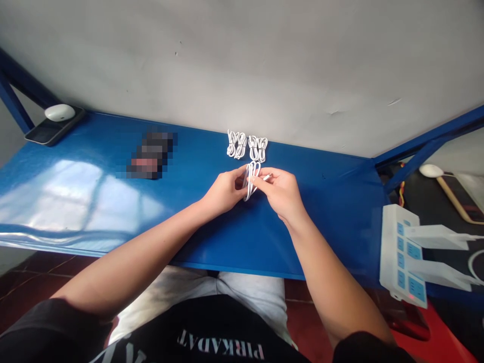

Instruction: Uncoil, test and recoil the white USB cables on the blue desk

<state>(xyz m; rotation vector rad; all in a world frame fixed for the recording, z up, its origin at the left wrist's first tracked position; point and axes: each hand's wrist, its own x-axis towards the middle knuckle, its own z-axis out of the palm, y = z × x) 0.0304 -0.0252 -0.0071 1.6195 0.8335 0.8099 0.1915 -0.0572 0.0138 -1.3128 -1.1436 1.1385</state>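
A white charging cable (251, 187), looped into a loose coil, is held between my two hands above the blue table. My left hand (226, 191) pinches the coil from its left side, fingers behind and thumb in front. From the right, my right hand (280, 190) grips the same coil with its thumb across the loops, and a white cable end sticks out by its fingers. Just beyond my hands lie bundled white cables (237, 144), and beside them more bundled white cables (258, 148), each tied around the middle with a dark band.
The blue table (181, 227) meets a grey wall (242, 65) at the back. A pixelated dark object (151, 154) lies left. A phone (53, 128) with a white rounded object (59, 112) sits far left. At right stands a power strip (403, 257) with white plugs.
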